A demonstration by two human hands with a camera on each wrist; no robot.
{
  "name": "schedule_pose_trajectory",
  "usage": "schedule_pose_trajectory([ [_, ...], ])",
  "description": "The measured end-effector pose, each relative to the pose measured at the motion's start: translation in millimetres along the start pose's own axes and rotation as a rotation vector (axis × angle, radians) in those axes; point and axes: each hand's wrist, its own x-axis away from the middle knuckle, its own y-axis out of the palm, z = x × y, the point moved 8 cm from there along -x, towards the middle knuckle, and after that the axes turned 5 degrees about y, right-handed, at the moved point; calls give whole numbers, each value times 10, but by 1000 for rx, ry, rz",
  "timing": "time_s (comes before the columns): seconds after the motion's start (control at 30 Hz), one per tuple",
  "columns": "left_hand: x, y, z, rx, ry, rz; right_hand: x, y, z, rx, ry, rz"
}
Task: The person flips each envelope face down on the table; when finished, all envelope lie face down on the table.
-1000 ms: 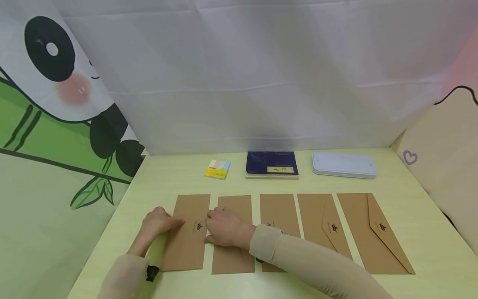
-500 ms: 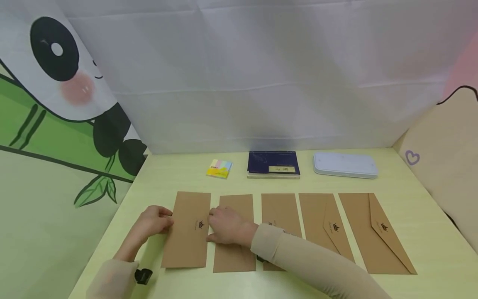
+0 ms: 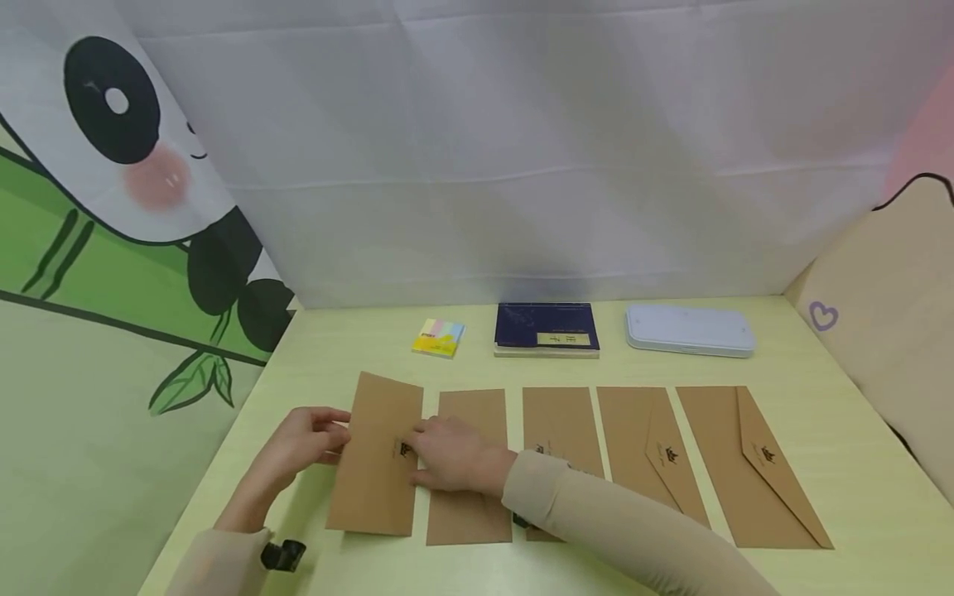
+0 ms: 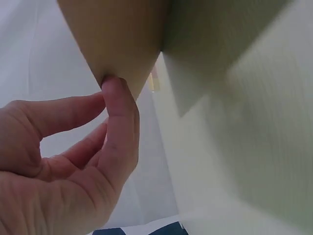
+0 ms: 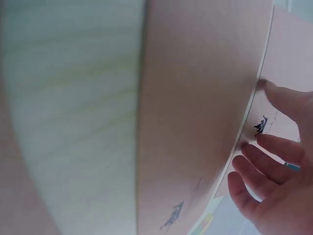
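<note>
Brown kraft paper: leftmost envelope (image 3: 373, 480), lower left of centre in the frame, tilted above the pale wood-grain table (image 3: 328, 348), left edge raised, dark crown print (image 3: 405, 449) by its right edge. Left hand (image 3: 301, 443): thumb and a finger pinching the raised edge. Right hand (image 3: 455, 455): fingertips at the opposite edge, beside the crown print; whether pinching or merely steadying, cannot tell. Same stock, four: second envelope (image 3: 469, 521), partly beneath the right hand; third envelope (image 3: 559, 414), partly beneath the right sleeve (image 3: 633, 513); fourth envelope (image 3: 622, 422) and fifth envelope (image 3: 708, 430), flap side up, lower right. Upper row, across the middle of the frame: sticky notes (image 3: 438, 338), multicoloured; navy notebook (image 3: 546, 324), labelled; pale-blue case (image 3: 689, 329). Step in hand, by judgement: raising the leftmost envelope from its row. Next move seems to call for a sure hold on both edges, lest the paper bow or drag the second envelope.
</note>
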Motion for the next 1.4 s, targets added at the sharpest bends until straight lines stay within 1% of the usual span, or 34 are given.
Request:
schedule_pose_trajectory([
  [0.13,-14,26,22,74,15,-15,1,-19,-13,-85,-12,16],
  [0.33,-17,85,23,163,55,-27,21,-70,-44,-260,24,27],
  [0.5,-40,158,-26,221,49,-28,41,-87,-61,-379,46,43],
  [0.63,-48,206,-31,261,42,-42,55,-90,-68,-417,46,43],
  [0.7,-49,239,-32,285,36,-60,63,-98,-70,-430,45,44],
  [0.9,-42,355,-56,352,28,-150,76,-121,-67,-487,58,54],
  [1.0,-49,414,-68,369,21,-179,81,-124,-58,-506,63,61],
  [1.23,-101,508,-124,346,-16,-165,85,-130,-14,-594,89,57],
  [1.33,-106,544,-147,327,-17,-184,88,-140,-15,-636,88,51],
  [1.4,-111,575,-161,327,-18,-210,85,-137,-20,-668,84,45],
])
